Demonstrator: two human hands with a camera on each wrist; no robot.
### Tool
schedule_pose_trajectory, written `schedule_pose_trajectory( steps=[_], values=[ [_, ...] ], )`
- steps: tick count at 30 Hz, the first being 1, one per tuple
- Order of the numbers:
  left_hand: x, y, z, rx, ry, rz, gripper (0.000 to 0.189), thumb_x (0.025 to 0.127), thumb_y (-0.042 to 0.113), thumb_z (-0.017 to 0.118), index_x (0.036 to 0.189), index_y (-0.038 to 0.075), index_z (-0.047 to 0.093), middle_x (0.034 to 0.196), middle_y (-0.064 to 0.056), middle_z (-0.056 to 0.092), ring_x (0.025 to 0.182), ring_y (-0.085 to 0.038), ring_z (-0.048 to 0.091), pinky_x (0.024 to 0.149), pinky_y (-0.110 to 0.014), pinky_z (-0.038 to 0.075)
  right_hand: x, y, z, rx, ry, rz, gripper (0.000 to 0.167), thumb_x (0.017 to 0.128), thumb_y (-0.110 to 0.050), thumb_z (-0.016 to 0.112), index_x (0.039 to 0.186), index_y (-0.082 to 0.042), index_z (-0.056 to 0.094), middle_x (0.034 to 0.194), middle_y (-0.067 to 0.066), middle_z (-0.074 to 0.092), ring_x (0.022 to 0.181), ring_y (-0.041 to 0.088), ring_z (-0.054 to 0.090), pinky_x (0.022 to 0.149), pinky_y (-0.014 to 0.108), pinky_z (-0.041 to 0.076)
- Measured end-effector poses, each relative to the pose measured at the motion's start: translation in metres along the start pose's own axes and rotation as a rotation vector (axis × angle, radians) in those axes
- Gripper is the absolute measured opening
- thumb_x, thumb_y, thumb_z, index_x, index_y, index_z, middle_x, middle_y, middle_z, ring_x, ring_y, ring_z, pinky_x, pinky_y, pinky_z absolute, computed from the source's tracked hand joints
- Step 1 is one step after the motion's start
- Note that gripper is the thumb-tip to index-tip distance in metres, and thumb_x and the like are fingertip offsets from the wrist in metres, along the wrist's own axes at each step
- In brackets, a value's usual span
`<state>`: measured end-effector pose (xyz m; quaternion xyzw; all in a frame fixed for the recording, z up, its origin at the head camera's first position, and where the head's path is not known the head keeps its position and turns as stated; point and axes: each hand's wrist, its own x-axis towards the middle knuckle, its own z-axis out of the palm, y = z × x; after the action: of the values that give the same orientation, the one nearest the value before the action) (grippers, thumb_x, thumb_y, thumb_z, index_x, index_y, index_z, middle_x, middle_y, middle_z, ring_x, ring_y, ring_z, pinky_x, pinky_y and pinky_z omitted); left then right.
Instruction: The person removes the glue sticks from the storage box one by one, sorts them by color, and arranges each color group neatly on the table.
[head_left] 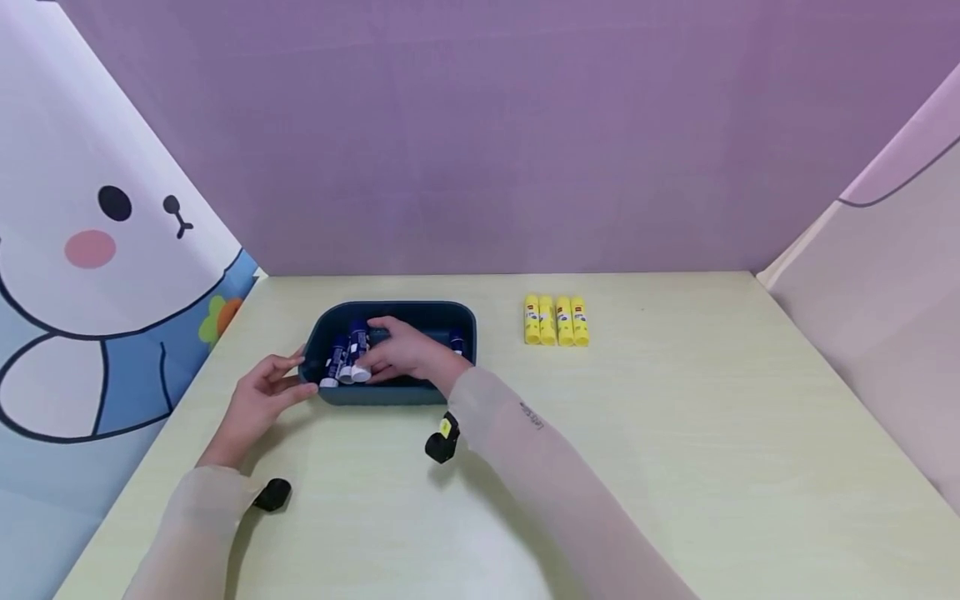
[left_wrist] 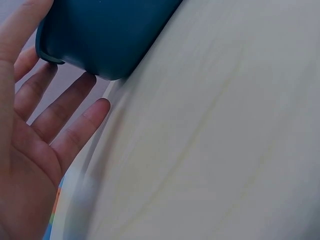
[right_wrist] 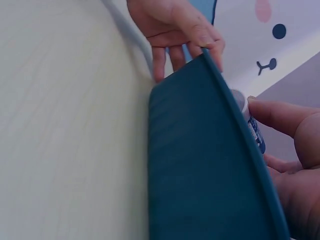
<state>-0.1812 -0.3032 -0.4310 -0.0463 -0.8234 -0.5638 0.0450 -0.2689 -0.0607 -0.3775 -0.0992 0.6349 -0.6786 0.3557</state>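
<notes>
A dark teal bin [head_left: 390, 395] stands on the table, with several blue glue sticks [head_left: 338, 357] with white ends lying at its left. My right hand [head_left: 405, 348] reaches down inside it and pinches one blue glue stick [head_left: 359, 346], thumb near its white end. In the right wrist view, the front wall [right_wrist: 200, 145] of the bin hides part of that glue stick [right_wrist: 255, 131]. My left hand [head_left: 262, 398] touches the bin's left end, its fingers [left_wrist: 65, 107] spread and fairly straight against the corner.
Several yellow tubes [head_left: 557, 321] lie side by side to the right of the bin. Another blue stick [head_left: 456, 340] is at the bin's right end. Behind the pale table [head_left: 675, 433] rises a purple backdrop [head_left: 510, 150], and a cartoon-printed panel [head_left: 112, 333] borders the left.
</notes>
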Motion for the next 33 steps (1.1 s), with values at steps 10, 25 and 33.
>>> schedule_pose_trajectory(
  steps=[10, 25, 33],
  values=[
    [0.001, 0.0, 0.001, -0.009, 0.002, 0.012, 0.04, 0.093, 0.017, 0.072, 0.123, -0.002, 0.05, 0.153, -0.015, 0.04, 0.104, 0.007, 0.059, 0.086, -0.014, 0.05, -0.015, -0.006, -0.017, 0.045, -0.035, -0.051, 0.077, 0.092, 0.013, 0.061, 0.156, -0.014, 0.027, 0.113, 0.017, 0.061, 0.092, 0.03, 0.066, 0.084, 0.044, 0.058],
    [0.0, -0.002, -0.001, -0.011, -0.007, 0.019, 0.04, 0.094, 0.018, 0.071, 0.123, -0.001, 0.051, 0.153, -0.013, 0.041, 0.105, 0.007, 0.059, 0.086, -0.013, 0.049, -0.045, -0.008, -0.046, 0.066, -0.037, -0.124, 0.077, 0.093, 0.016, 0.055, 0.157, -0.014, 0.025, 0.137, 0.026, 0.046, 0.103, 0.033, 0.061, 0.091, 0.049, 0.054],
    [0.001, -0.001, -0.002, 0.002, 0.0, 0.004, 0.041, 0.094, 0.019, 0.072, 0.124, 0.0, 0.051, 0.153, -0.012, 0.041, 0.105, 0.006, 0.058, 0.086, -0.013, 0.049, -0.06, -0.007, -0.063, 0.051, -0.03, -0.139, 0.075, 0.095, 0.016, 0.051, 0.158, -0.014, 0.023, 0.141, 0.028, 0.045, 0.118, 0.039, 0.055, 0.094, 0.049, 0.051]
  ],
)
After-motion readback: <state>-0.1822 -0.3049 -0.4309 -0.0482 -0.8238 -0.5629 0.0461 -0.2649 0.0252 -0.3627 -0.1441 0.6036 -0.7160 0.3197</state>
